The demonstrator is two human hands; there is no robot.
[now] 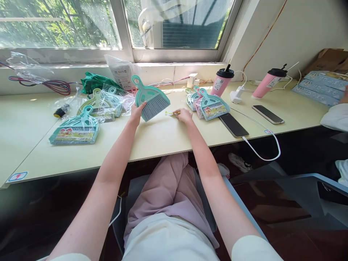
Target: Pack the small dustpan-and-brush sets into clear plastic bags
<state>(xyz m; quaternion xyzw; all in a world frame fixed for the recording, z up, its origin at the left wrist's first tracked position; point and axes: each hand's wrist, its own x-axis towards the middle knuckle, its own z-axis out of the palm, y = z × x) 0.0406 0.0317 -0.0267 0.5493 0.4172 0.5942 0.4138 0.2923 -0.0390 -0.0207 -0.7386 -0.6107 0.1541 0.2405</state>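
Observation:
My left hand grips the edge of a teal mini dustpan and brush set, held tilted above the table with its grey bristles showing. Close by on the right, my right hand pinches a small yellow-green printed label just over the tabletop. To the left lies a wrapped teal dustpan set with a printed label, other wrapped sets behind it. On the right, another wrapped teal set overlaps pink and teal ones.
Two pink cups with black lids stand at the back right near a white charger. A phone on a white cable lies near the table's front edge, with another phone beyond. Another person's sleeve shows at right.

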